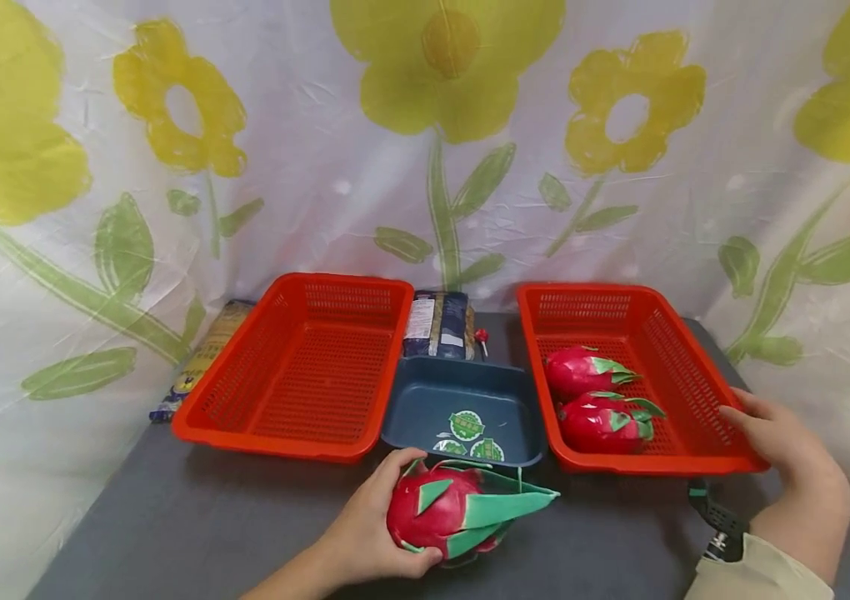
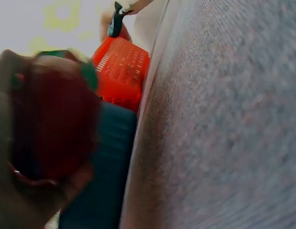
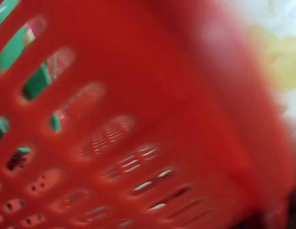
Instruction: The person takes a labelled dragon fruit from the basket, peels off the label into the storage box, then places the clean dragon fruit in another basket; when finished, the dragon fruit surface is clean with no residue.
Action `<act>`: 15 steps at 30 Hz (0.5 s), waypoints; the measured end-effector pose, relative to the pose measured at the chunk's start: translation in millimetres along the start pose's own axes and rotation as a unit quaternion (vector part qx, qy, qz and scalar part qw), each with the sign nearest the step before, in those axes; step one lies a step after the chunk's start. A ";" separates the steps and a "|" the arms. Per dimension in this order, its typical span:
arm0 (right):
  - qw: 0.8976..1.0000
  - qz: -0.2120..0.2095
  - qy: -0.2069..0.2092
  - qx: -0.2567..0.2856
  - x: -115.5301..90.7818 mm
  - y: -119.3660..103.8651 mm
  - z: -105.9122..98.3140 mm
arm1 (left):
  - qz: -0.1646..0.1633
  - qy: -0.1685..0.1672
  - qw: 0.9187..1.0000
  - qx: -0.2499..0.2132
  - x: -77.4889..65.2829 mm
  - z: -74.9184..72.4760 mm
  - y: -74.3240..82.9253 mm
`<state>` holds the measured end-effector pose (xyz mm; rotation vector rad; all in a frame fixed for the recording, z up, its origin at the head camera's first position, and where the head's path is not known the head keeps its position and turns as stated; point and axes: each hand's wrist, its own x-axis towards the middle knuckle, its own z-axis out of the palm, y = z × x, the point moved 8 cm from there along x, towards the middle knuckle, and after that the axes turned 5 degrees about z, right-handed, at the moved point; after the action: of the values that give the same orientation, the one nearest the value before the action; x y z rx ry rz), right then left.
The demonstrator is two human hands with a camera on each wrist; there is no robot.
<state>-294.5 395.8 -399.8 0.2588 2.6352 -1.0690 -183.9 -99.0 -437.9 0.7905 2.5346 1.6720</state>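
My left hand [image 1: 372, 527] grips a red dragon fruit [image 1: 432, 508] with long green scales, held in front of a dark blue bin [image 1: 462, 383]. In the left wrist view the same dragon fruit [image 2: 57, 114] looks dark and blurred in the hand. On the right, my right hand [image 1: 788, 442] holds the right rim of a red basket [image 1: 695, 379], its fingers over the edge. Two more dragon fruits [image 1: 582, 371] lie inside that basket. The right wrist view is filled by the slotted side of the red basket [image 3: 157, 100], with green bits showing through.
Another red basket [image 1: 297, 375] stands at the left. Several round green stickers [image 1: 466, 425] are in the blue bin. Behind it are a printed food packet [image 1: 436, 325] and a red lollipop [image 1: 481, 335]. A yellow packet [image 1: 203, 358] lies beside the left basket.
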 end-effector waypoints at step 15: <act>0.994 0.014 0.011 0.105 8.9 9.8 7.3 | 0.080 -0.013 0.996 0.031 104.5 -55.2 140.3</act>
<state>-298.9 398.1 -414.1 0.3524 2.5310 -1.3416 -233.4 -60.9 -265.4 1.0379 2.5793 1.6197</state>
